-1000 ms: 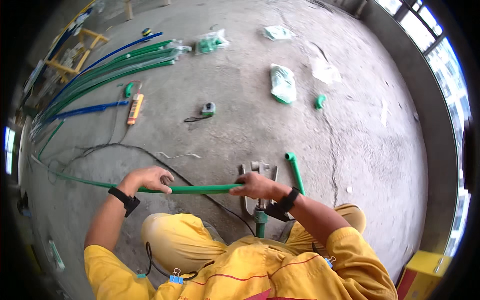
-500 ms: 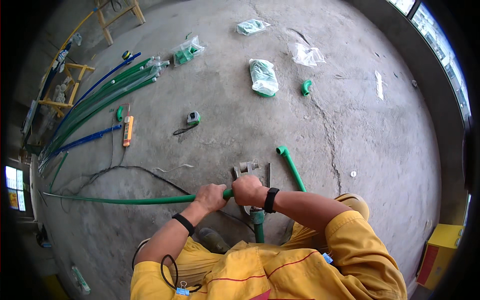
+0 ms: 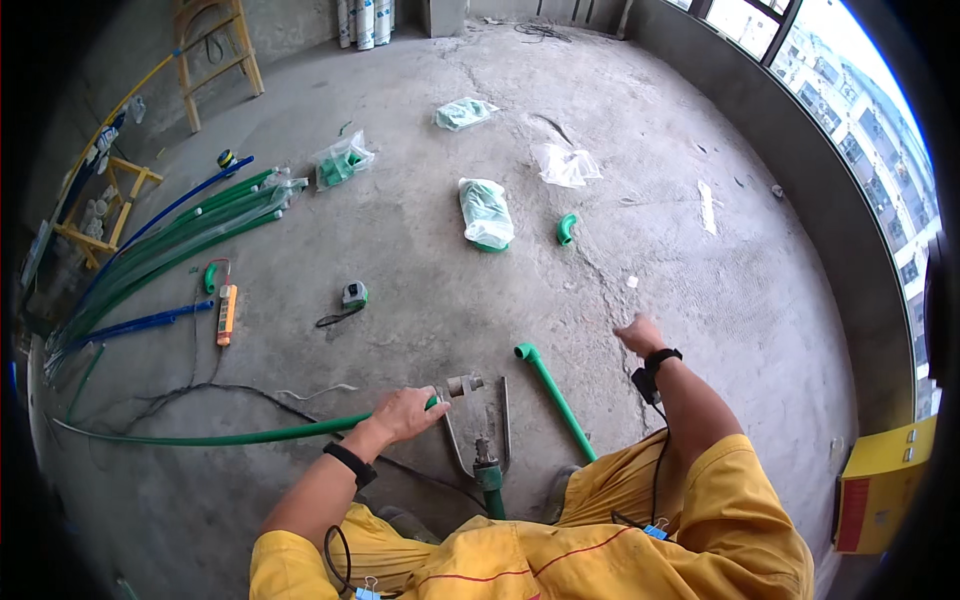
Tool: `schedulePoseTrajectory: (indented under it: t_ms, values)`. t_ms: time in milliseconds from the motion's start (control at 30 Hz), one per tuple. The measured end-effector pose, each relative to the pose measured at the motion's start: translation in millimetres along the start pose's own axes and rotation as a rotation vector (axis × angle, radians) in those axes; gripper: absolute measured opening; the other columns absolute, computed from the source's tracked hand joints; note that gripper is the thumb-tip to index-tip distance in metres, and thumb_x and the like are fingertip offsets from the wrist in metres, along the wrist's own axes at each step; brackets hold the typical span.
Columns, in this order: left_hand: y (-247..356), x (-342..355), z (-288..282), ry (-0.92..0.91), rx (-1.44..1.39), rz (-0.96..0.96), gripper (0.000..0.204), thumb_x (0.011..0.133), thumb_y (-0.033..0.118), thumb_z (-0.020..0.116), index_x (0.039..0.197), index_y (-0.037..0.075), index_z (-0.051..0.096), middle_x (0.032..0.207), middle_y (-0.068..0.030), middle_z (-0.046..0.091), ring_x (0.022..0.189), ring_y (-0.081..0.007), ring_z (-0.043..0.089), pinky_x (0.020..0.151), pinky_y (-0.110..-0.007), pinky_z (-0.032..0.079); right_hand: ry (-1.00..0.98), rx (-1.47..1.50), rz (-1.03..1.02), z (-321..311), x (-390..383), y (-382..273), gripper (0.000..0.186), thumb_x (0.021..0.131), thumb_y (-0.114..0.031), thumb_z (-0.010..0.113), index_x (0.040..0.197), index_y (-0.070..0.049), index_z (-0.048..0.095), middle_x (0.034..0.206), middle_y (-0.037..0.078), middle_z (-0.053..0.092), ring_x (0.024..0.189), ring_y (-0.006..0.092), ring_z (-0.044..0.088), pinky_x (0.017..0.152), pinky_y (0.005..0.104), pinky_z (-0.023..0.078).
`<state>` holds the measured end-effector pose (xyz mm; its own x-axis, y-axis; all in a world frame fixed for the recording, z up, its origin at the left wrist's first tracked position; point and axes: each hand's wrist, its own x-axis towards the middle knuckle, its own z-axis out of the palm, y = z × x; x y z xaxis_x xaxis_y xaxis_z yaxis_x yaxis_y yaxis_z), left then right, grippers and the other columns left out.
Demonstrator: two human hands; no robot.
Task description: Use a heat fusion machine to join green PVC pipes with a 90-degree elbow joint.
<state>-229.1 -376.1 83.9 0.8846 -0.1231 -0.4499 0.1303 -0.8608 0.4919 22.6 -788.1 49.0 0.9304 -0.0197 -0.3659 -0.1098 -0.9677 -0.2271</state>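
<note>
My left hand [image 3: 402,414] is closed round a long green plastic pipe [image 3: 290,432], near its cut end, and the pipe stretches away to the left over the floor. Off to the right, above the floor, is my right hand [image 3: 643,336], its fingers drawn together with one tip pointing left; whatever is in them is too small to make out. Between my knees stands what looks like a pipe welding iron [image 3: 488,478] with a green body and a grey U-shaped stand. A metal die [image 3: 464,385] is by the pipe's end. Further right lies a green pipe with an elbow [image 3: 558,398].
Ahead lie a loose green elbow [image 3: 567,230], bagged green fittings [image 3: 486,212] and a tape measure [image 3: 354,294]. Left are bundled green pipes [image 3: 190,230], an orange power strip [image 3: 227,315] and a black cable [image 3: 270,395]. A yellow box [image 3: 885,485] stands at right.
My right hand has left the pipe's end and moved right, away from my left hand. The left hand still holds the pipe. The view has tilted up, showing more of the far wall and window.
</note>
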Motion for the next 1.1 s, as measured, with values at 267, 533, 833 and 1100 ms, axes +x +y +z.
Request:
schedulePoseTrajectory:
  t_ms: [267, 533, 833, 1100]
  values:
    - [10.5, 4.2, -13.2, 0.246, 0.003, 0.133, 0.019, 0.093, 0.023, 0.052, 0.095, 0.007, 0.062, 0.09, -0.0222, 0.067, 0.087, -0.0385, 0.066, 0.076, -0.049, 0.052, -0.55, -0.082, -0.197, 108.4, -30.7, -38.3, 0.04, 0.08, -0.031, 0.067, 0.107, -0.001, 0.069, 0.098, 0.02, 0.07, 0.09, 0.0327, 0.069, 0.077, 0.0417, 0.056]
    - [-94.5, -14.1, 16.1, 0.036, -0.041, -0.029, 0.042, 0.084, 0.043, 0.069, 0.104, 0.007, 0.062, 0.093, -0.0212, 0.066, 0.095, -0.0409, 0.063, 0.08, -0.049, 0.05, -0.42, -0.231, -0.291, 176.3, -62.2, -27.4, 0.042, 0.082, -0.029, 0.067, 0.112, 0.001, 0.065, 0.115, 0.023, 0.066, 0.108, 0.0383, 0.063, 0.091, 0.0454, 0.052]
    - [-141.9, -5.6, 88.0, -0.106, 0.411, -0.285, 0.039, 0.09, 0.031, 0.064, 0.122, 0.012, 0.055, 0.119, -0.012, 0.06, 0.118, -0.03, 0.055, 0.098, -0.049, 0.042, -0.424, -0.121, -0.26, 175.4, -64.5, -7.4, 0.045, 0.081, -0.03, 0.066, 0.106, 0.006, 0.063, 0.106, 0.029, 0.066, 0.103, 0.0408, 0.064, 0.086, 0.0456, 0.053]
    - [-40.3, -12.7, 65.7, -0.209, 0.06, -0.298, 0.038, 0.081, 0.042, 0.066, 0.088, 0.006, 0.075, 0.088, -0.0184, 0.072, 0.089, -0.0351, 0.068, 0.082, -0.045, 0.053, -0.612, 0.406, 0.043, 164.2, -82.5, 1.0, 0.049, 0.097, -0.043, 0.051, 0.106, 0.006, 0.053, 0.095, 0.028, 0.066, 0.093, 0.0446, 0.065, 0.081, 0.0484, 0.052]
